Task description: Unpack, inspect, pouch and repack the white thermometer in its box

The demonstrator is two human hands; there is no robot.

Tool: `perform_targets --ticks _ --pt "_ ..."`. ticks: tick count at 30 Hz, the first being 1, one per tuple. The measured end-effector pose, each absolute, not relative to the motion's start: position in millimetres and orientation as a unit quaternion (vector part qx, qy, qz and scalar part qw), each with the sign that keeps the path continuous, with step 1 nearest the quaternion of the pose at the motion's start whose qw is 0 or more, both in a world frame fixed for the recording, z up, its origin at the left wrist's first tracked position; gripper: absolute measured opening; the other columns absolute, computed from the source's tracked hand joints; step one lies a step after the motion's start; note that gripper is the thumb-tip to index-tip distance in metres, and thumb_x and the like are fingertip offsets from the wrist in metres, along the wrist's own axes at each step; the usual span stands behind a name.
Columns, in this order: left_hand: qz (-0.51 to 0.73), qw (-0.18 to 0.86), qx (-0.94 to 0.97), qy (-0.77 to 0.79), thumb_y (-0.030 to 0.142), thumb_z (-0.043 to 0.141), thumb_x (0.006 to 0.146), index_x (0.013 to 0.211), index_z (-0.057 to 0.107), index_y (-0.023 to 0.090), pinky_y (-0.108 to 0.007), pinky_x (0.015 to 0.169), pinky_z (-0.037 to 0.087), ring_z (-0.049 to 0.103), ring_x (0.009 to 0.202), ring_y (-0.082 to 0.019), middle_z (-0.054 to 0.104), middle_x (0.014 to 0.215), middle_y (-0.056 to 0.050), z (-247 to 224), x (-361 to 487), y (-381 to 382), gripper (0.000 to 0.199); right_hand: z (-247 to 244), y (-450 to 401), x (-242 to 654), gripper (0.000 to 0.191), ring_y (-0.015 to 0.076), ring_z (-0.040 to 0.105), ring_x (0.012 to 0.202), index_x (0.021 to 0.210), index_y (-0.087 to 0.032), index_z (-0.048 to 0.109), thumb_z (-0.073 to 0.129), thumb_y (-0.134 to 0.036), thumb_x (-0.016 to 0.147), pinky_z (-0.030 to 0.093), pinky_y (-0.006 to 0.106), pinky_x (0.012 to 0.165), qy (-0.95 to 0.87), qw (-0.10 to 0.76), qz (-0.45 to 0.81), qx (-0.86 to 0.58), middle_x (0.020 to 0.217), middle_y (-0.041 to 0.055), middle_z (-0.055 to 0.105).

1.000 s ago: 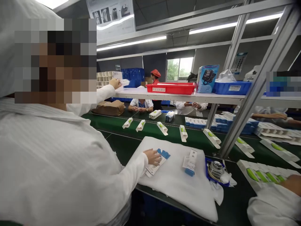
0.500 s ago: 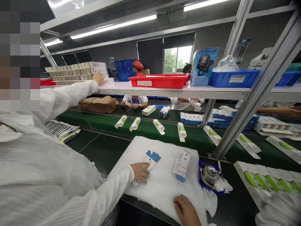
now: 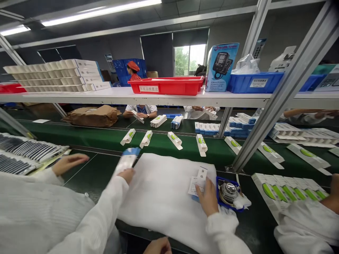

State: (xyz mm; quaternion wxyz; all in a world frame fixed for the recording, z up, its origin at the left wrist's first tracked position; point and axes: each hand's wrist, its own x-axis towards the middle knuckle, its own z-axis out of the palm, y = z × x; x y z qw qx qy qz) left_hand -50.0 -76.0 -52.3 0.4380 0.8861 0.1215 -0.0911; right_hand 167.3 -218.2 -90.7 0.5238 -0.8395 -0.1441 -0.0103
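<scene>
On the white foam sheet (image 3: 164,190) my right hand (image 3: 208,199) reaches over a small white-and-blue carton (image 3: 202,173) lying with a printed leaflet (image 3: 194,185). Thumb and fingers are apart, touching or just above them; the carton's lower end is partly covered. Only part of my left hand (image 3: 158,246) shows at the bottom edge, by the foam's front side; what it holds, if anything, is out of sight. To the left, a co-worker's hand (image 3: 126,175) holds another white-and-blue carton (image 3: 127,158), blurred by motion. That person's other hand (image 3: 70,163) is outstretched and bare.
A blue tray (image 3: 227,194) with a round metal-topped container stands right of the foam. Opened cartons (image 3: 174,140) lie spaced along the green conveyor (image 3: 87,135). A metal post (image 3: 275,88) slants across the right. The shelf (image 3: 164,100) carries a red bin (image 3: 166,86) and stacked cartons.
My right hand has moved forward to the carton and leaflet. My left hand has come into view. The co-worker has lifted the other carton leftward off the foam and lowered an arm from the shelf.
</scene>
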Motion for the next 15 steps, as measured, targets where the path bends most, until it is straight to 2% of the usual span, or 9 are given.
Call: perform_targets --ticks 2,5,8,10,12,15 --pt "-0.162 0.442 0.866 0.168 0.038 0.058 0.069 0.067 0.063 0.029 -0.033 0.057 0.043 0.057 0.063 -0.021 0.058 0.062 0.001 -51.0 -47.6 -93.1 0.01 -75.0 -201.0 196.1 0.077 0.0359 0.029 0.133 0.138 -0.011 0.027 0.049 -0.052 0.077 0.026 0.045 0.108 -0.091 0.47 0.06 -0.876 0.142 0.0211 0.032" --pt "-0.199 0.437 0.862 0.166 0.029 0.057 0.064 0.068 0.06 0.026 -0.03 0.06 0.043 0.057 0.065 -0.02 0.059 0.066 0.001 -40.1 -36.8 -105.4 0.005 -63.3 -184.4 229.8 0.093 0.0412 0.036 0.128 0.142 -0.005 0.015 0.058 -0.044 0.07 0.029 0.052 0.103 -0.031 0.437 0.164 -0.884 0.141 0.0286 0.033" --pt "-0.2 0.426 0.866 0.169 0.023 0.055 0.065 0.071 0.059 0.022 -0.028 0.062 0.043 0.057 0.067 -0.018 0.061 0.072 0.0 -29.4 -33.1 -103.9 0.007 -60.5 -185.2 243.7 0.1 0.043 0.043 0.122 0.143 -0.001 0.01 0.062 -0.031 0.063 0.032 0.056 0.099 -0.027 0.45 0.205 -0.869 0.135 0.0322 0.04" --pt "-0.178 0.42 0.869 0.19 0.021 0.054 0.067 0.072 0.058 0.022 -0.026 0.063 0.043 0.056 0.068 -0.017 0.061 0.071 0.001 -25.4 -36.9 -99.0 0.006 -58.7 -192.7 240.5 0.097 0.0394 0.049 0.118 0.143 -0.003 0.013 0.061 -0.028 0.063 0.037 0.052 0.097 -0.043 0.474 0.232 -0.849 0.135 0.029 0.044" --pt "-0.143 0.417 0.873 0.211 0.021 0.053 0.07 0.074 0.058 0.021 -0.026 0.065 0.043 0.055 0.068 -0.016 0.06 0.07 0.001 -21.4 -42.1 -93.4 0.006 -54.9 -201.7 227.8 0.088 0.0316 0.056 0.112 0.143 -0.011 0.017 0.058 -0.031 0.068 0.045 0.042 0.092 -0.071 0.507 0.25 -0.822 0.134 0.0207 0.049" --pt "-0.085 0.424 0.873 0.228 0.023 0.049 0.076 0.087 0.057 0.021 -0.025 0.069 0.044 0.057 0.075 -0.016 0.062 0.08 0.0 -9.8 -46.5 -87.8 0.014 -43.5 -213.2 195.8 0.075 0.0264 0.06 0.106 0.139 -0.022 0.029 0.057 -0.037 0.071 0.05 0.037 0.084 -0.1 0.651 0.269 -0.703 0.128 0.0106 0.057"
